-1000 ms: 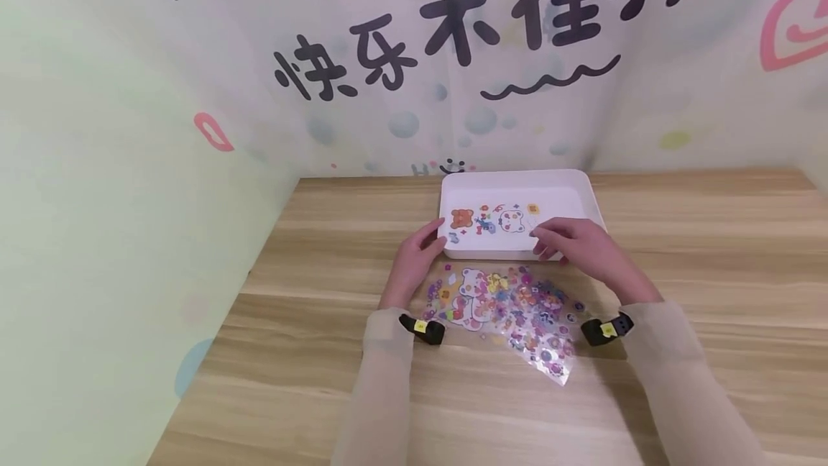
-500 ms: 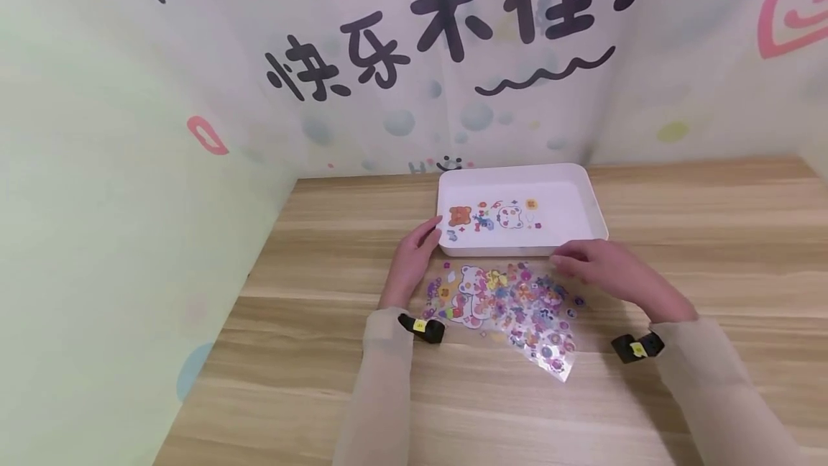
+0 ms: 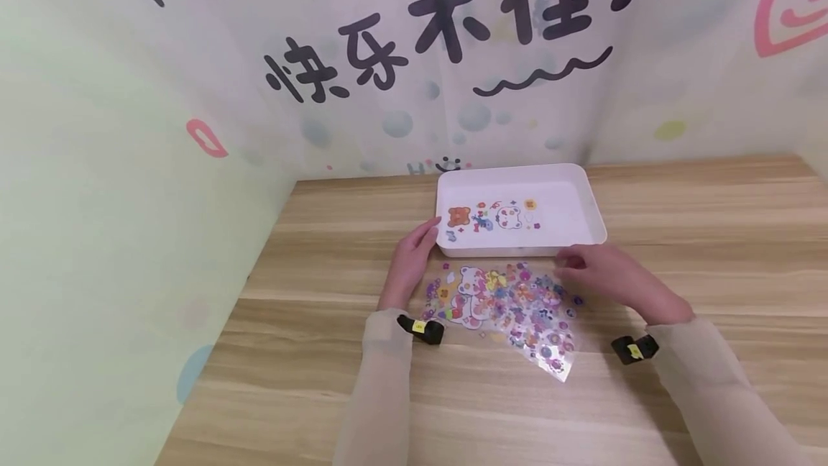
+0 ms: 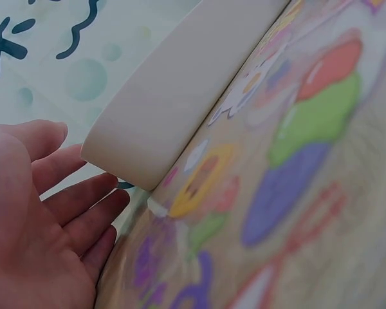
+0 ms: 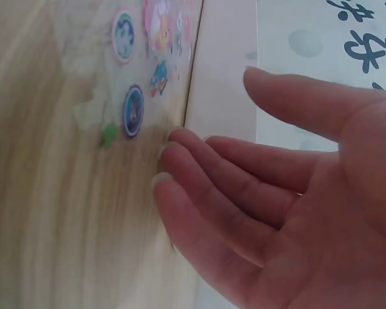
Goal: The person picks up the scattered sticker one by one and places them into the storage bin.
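A shallow white tray (image 3: 566, 207) lies on the table, with a brown bear sticker (image 3: 458, 216), a white bear sticker (image 3: 508, 218) and several small stickers on its floor. My left hand (image 3: 409, 261) rests beside the tray's left front corner; in the left wrist view its fingers (image 4: 83, 199) are relaxed, at the tray's wall (image 4: 161, 90). By the right front corner is my right hand (image 3: 614, 275). The right wrist view shows its palm (image 5: 328, 225) bare, thumb apart and fingers slightly bent near the tray's wall (image 5: 222, 71). Between the hands lie clear sticker sheets (image 3: 537, 322).
A wood-grain table (image 3: 323, 380) bears everything. Behind the tray hangs a white printed cloth (image 3: 362, 128) with dark lettering, and a pale wall (image 3: 97, 272) stands at the left. Black camera straps (image 3: 420, 328) are on both wrists.
My right hand has withdrawn from over the tray to the right and down, leaving a small purple flower sticker visible there. The left hand has stayed at the tray's left corner.
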The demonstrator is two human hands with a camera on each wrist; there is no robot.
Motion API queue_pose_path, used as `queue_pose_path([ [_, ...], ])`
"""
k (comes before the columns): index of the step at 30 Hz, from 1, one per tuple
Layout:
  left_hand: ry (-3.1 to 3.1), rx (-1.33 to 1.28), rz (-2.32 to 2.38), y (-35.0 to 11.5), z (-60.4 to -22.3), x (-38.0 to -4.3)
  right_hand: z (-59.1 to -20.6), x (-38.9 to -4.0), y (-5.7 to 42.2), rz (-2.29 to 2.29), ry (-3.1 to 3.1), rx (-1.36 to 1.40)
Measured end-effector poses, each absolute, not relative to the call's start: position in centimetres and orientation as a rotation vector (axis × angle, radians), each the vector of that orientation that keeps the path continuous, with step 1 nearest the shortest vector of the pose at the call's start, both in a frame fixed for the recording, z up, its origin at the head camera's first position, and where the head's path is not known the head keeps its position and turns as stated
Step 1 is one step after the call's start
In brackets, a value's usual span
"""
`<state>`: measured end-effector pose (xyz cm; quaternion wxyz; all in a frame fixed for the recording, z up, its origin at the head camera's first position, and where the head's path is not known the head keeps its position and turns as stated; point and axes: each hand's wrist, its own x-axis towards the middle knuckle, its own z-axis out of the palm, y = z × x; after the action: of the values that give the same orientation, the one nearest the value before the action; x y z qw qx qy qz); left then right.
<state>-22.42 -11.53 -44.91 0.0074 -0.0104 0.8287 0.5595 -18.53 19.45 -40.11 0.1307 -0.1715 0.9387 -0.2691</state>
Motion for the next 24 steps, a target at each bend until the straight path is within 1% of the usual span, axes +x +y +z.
queue_pose_path([
  [9, 2.592, -0.016, 1.753, -11.4, -44.7, -22.4, -40.4, -18.4, 18.7, -0.76, 2.735, -0.53],
  [14, 2.587, -0.009, 1.765, -11.5, -44.8, -22.4, -40.6, -18.1, 18.0, -0.747, 2.714, -0.477],
  [18, 2.589, -0.009, 1.76, -11.5, -44.8, -22.3, -40.9, -17.8, 17.6, -0.678, 2.737, -0.426],
  [24, 2.578, -0.024, 1.766, -11.5, -44.8, -22.2, -41.0, -17.3, 16.9, -0.548, 2.821, -0.432],
])
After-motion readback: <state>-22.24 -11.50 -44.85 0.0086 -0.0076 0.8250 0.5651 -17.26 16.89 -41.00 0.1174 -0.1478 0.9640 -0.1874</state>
